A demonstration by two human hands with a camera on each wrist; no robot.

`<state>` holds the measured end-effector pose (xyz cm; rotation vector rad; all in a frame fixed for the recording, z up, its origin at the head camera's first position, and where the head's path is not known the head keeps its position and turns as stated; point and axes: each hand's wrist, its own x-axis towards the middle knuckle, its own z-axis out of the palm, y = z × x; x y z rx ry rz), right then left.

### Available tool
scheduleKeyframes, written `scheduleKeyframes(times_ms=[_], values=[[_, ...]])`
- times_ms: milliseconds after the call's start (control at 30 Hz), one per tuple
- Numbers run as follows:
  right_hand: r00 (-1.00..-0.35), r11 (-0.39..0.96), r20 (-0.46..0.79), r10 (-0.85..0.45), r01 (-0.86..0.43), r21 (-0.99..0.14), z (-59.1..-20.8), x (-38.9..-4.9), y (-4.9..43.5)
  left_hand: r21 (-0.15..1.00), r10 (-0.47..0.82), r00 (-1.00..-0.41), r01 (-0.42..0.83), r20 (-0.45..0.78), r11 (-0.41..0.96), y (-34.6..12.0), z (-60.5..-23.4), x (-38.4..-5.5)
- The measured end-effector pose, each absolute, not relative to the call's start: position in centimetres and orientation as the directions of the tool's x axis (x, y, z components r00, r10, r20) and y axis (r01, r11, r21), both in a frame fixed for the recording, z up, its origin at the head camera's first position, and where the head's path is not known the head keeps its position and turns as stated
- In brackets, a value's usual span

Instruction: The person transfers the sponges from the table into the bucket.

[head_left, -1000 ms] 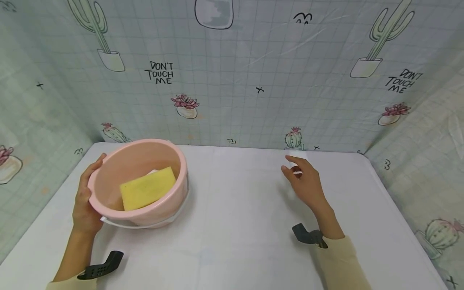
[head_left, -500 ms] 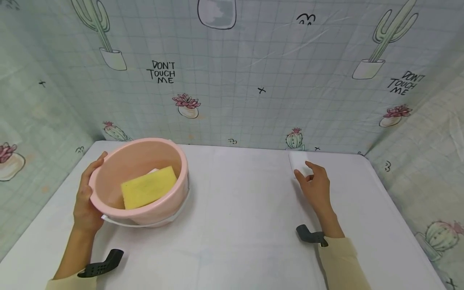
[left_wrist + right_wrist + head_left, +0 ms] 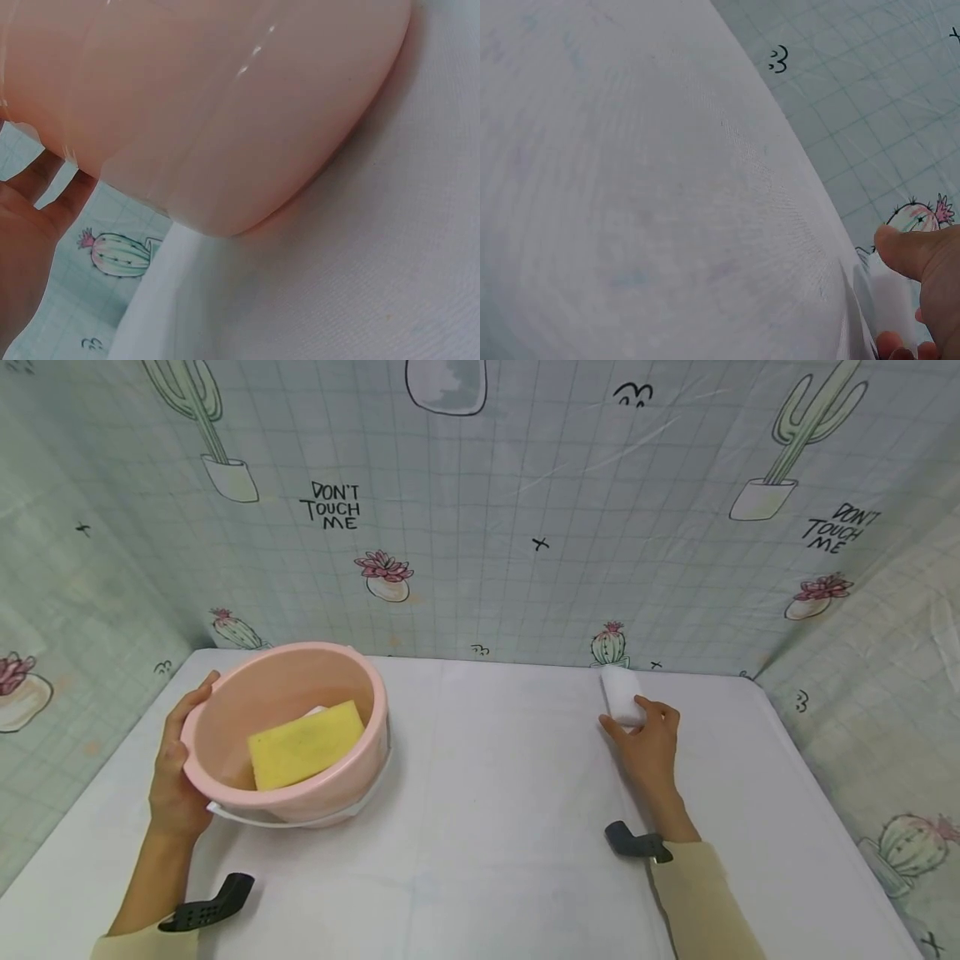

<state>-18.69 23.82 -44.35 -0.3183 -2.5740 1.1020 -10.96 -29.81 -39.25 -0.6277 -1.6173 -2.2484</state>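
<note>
A pink bucket stands at the left of the table, its white handle hanging down in front. My left hand holds the bucket at its left side, fingers along the outer wall just below the rim. The left wrist view shows the fingers against that wall. Inside the bucket lies a yellow sponge, with a bit of something white behind it. At the back right, my right hand grips the near end of a white roll-like thing between thumb and fingers.
A white cloth covers the table. Behind it and at both sides hangs a curtain printed with cacti. A black wrist mount sits on the left forearm, another black mount on the right.
My right hand has shifted right, then closed on the white roll-like thing, whose far end now shows a little higher. The left hand and the bucket stay in place.
</note>
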Motion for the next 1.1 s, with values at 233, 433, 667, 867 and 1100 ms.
scheduleKeyframes(times_ms=[233, 433, 667, 867, 1100], values=[[-0.906, 0.671, 0.206, 0.37, 0.108, -0.734, -44.89, -19.0, 23.74, 0.818, 0.002, -0.857, 0.49, 0.515, -0.301, -29.92, -39.33, -10.88], [-0.893, 0.669, 0.222, 0.393, 0.111, -0.735, -45.13, -19.12, 23.85, 0.805, 0.006, -0.846, 0.505, 0.533, -0.312, -29.95, -39.33, -10.81], [-0.891, 0.668, 0.212, 0.402, 0.127, -0.733, -44.95, -19.13, 23.75, 0.809, 0.009, -0.849, 0.501, 0.529, -0.307, -29.88, -39.29, -10.82], [-0.88, 0.664, 0.241, 0.409, 0.106, -0.74, -44.87, -18.96, 23.73, 0.808, 0.006, -0.849, 0.501, 0.529, -0.312, -29.86, -39.4, -11.0], [-0.872, 0.66, 0.256, 0.417, 0.096, -0.745, -44.93, -18.9, 23.88, 0.809, 0.013, -0.849, 0.498, 0.528, -0.314, -29.78, -39.31, -11.04]])
